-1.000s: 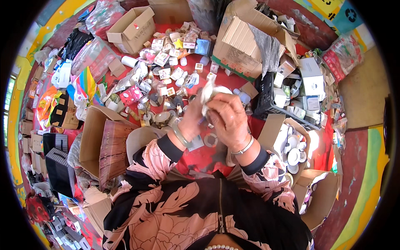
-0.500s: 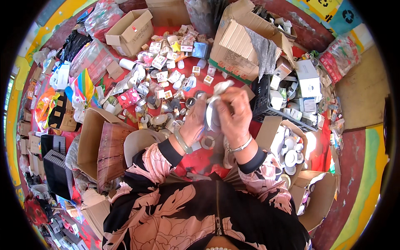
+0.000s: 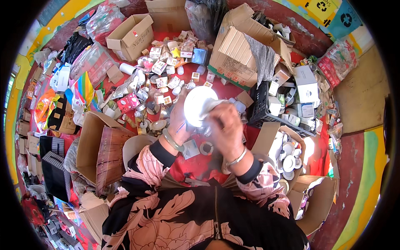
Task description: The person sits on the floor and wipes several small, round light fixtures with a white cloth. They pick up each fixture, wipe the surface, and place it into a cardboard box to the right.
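White round object (image 3: 196,104) overexposed, kind not told. Its lower right edge hidden by right hand (image 3: 225,129). Small boxes (image 3: 166,66) beyond too small to be told apart.

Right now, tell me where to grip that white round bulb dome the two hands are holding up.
Grip the white dome by its rim, from the left, probably. Its broad round face is turned up at the camera, so it offers no edge there. The left hand already holds its lower left edge, while the right hand covers the right side with a pale cloth or wrap.
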Demonstrator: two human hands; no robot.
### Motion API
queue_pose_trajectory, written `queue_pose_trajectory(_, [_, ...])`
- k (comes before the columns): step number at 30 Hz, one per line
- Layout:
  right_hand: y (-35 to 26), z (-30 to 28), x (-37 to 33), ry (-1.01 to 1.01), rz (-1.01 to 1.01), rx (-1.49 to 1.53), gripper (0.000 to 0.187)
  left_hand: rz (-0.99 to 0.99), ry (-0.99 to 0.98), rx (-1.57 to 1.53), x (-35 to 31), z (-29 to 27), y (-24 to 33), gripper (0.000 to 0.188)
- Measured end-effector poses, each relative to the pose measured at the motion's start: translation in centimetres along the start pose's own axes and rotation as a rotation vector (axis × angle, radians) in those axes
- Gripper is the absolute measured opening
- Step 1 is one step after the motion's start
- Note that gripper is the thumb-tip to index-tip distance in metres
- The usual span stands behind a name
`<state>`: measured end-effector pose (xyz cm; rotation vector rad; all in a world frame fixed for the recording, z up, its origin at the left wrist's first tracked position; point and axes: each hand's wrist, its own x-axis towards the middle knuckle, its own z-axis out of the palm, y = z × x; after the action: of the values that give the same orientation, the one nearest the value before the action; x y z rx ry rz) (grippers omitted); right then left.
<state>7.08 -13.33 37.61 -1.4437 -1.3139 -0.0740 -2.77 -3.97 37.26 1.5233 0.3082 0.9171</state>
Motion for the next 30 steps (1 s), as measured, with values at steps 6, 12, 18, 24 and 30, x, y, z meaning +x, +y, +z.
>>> queue_pose_trajectory(6, [0.2, -0.7, 2.0, 0.095, -0.011, -0.045, 0.019, -0.036, -0.026, 0.281, -1.1, 0.4, -0.6, 0.034])
queue_pose_trajectory(12, [-2.2, 0.6, -0.1, -0.114, -0.084, 0.039, 0.024, -0.023, 0.002, 0.295, 0.2, -1.1, -0.3, 0.024])
queue_pose_trajectory(18, [1.0, -0.4, 1.3, 0.033, -0.021, -0.015, 0.023, -0.023, -0.006, 0.118, -0.7, -0.3, -1.3, 0.037])
queue_pose_trajectory(24, [-1.7, 0.9, 0.6, -0.103, -0.159, -0.040, 0.023, 0.064, -0.001, 0.332, -0.3, -2.0, -2.4, 0.040])
queue_pose_trajectory(30, [0.4, -0.5, 0.9, -0.030, -0.099, -0.121, 0.022, 0.020, 0.033, 0.242, 0.0, -1.4, -3.0, 0.034])
